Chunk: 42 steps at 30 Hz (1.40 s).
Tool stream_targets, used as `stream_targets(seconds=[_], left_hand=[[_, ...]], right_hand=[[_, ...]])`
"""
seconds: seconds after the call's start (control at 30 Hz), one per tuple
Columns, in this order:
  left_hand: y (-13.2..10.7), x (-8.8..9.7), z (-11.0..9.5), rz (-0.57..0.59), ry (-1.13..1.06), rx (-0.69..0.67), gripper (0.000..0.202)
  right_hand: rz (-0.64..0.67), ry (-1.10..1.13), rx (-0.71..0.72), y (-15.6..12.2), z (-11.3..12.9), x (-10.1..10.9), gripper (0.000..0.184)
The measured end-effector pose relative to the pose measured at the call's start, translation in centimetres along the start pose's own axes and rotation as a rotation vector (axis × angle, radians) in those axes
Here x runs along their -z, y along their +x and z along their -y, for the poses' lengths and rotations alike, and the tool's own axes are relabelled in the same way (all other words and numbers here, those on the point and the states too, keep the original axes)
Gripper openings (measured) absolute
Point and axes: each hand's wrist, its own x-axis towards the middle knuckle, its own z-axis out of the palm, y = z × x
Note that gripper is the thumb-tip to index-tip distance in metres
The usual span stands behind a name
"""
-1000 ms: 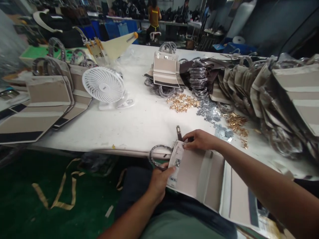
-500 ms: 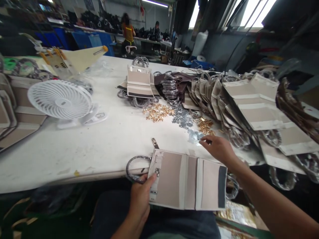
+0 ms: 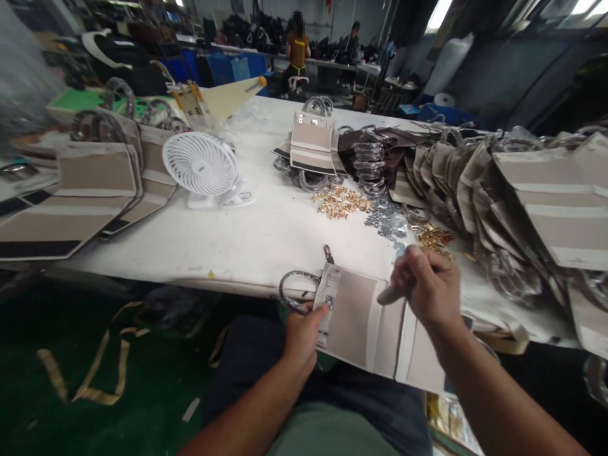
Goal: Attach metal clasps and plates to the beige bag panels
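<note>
Floor tape, far left: tan strip [image 3: 124, 361], lying loosely bent on the green floor [image 3: 156, 392].
Left panel stack [image 3: 97, 171]: leaning on the white table [image 3: 266, 234] at its left end; beige, dark-banded, with wrapped loop handles behind.
Fan [image 3: 202, 166]: white, standing just right of the left panel stack, well apart from both hands.
Center bag pieces [image 3: 313, 136]: beyond the work area, stacked flat, with wrapped handles above and below.
Gold fasteners [image 3: 342, 201]: scattered in front of the center bag pieces.
Grey metal plates [image 3: 384, 218]: spread right of the gold fasteners; near end partly masked by the right hand.
Brass parts [image 3: 432, 237]: heaped just beyond the right hand.
Right panel row [image 3: 536, 190]: crowding the table's right side, close behind the brass parts.
Left hand [image 3: 303, 329]: clamped on the left edge of the bag panel, thumb on top beside a small metal fitting [image 3: 329, 303].
Bag panel [image 3: 351, 310]: opened over the lap at the table's front edge, looped handle [image 3: 297, 291] projecting left; extending rightward from the left hand to beneath the right hand and forearm, partly hidden there.
Right hand [image 3: 425, 285]: raised over the bag panel, fingers curled, blurred; cannot tell whether gripping a small part or touching the surface.
</note>
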Motion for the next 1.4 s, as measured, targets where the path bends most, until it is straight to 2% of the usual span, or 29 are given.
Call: stream_targets(seconds=[0.1, 0.2, 0.37, 0.5, 0.57, 0.63, 0.73, 0.8, 0.9, 1.03, 1.13, 1.23, 1.3, 1.4], left_hand=[[-0.1, 0.0, 0.1, -0.019, -0.015, -0.003, 0.041], [-0.1, -0.1, 0.2, -0.023, -0.055, 0.011, 0.039], [-0.2, -0.2, 0.3, -0.024, -0.079, 0.034, 0.033], [-0.3, -0.3, 0.2, -0.019, -0.080, 0.055, 0.028], [-0.3, -0.3, 0.1, -0.018, -0.063, 0.053, 0.025], [-0.4, -0.3, 0.0, -0.020, -0.045, 0.036, 0.022], [-0.4, -0.3, -0.1, -0.028, -0.035, 0.003, 0.020], [-0.4, -0.2, 0.0, -0.032, -0.037, -0.007, 0.018], [-0.3, -0.2, 0.2, -0.030, -0.048, -0.014, 0.016], [-0.3, 0.0, 0.3, -0.023, -0.059, -0.017, 0.014], [-0.5, 0.0, 0.2, -0.027, -0.053, -0.025, 0.013], [-0.5, 0.0, 0.1, -0.030, -0.048, -0.027, 0.014], [-0.3, 0.0, 0.3, -0.027, -0.052, -0.022, 0.016], [0.0, 0.0, 0.6, -0.015, -0.059, -0.011, 0.019]], right_hand=[[-0.037, 0.368, -0.006, -1.4, 0.1, -5.8, 0.050], [-0.080, 0.459, -0.058, -2.3, -1.0, -8.4, 0.050], [-0.166, 0.516, -0.068, -3.4, -2.5, -8.1, 0.046], [-0.125, 0.482, -0.051, -5.2, -2.7, -8.2, 0.043], [-0.043, 0.374, -0.008, -5.9, -2.4, -8.8, 0.043], [0.122, 0.169, 0.023, -5.9, -1.9, -9.5, 0.044], [0.322, -0.051, -0.064, -4.3, -1.0, -10.3, 0.049], [0.326, -0.026, -0.148, -2.8, -0.3, -10.7, 0.053], [0.343, 0.027, -0.183, -1.6, 0.4, -11.4, 0.054], [0.506, -0.077, -0.138, -2.1, 0.6, -12.2, 0.055], [0.597, -0.111, -0.061, -2.8, 0.3, -11.6, 0.055], [0.557, -0.048, -0.052, -3.1, 0.1, -10.2, 0.054], [0.461, 0.054, -0.043, -3.2, 0.2, -9.4, 0.052], [0.317, 0.228, 0.046, -3.5, 0.1, -9.0, 0.050]])
